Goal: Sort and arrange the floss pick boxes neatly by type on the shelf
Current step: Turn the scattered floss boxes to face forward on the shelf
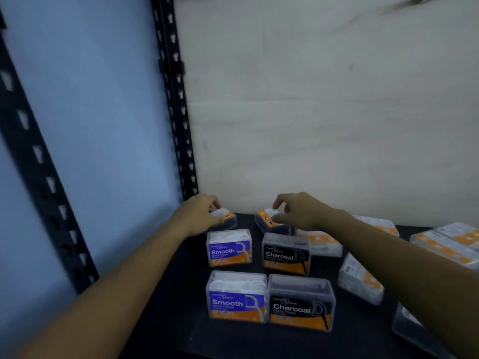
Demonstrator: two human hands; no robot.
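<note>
Bkgd: white wall (pixel 324 112), faint scuffs. L side: pale blue panel (pixel 103 112) betw. rear upright (pixel 178 112) and front upright (pixel 33 156), both black, slotted. Dim light.

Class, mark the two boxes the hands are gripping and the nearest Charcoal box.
rear left box (pixel 226 216): head view, orange-and-white top face.
rear right box (pixel 265 216): head view, orange top label.
nearest Charcoal box (pixel 298 309): head view, black front label.

Purple-and-orange Smooth boxes (pixel 229 251), black-and-orange Charcoal boxes (pixel 286 255), black shelf (pixel 186 320), dark hole-punched upright (pixel 178 112), off-white wall (pixel 324 112), blue panel (pixel 98 112).
</note>
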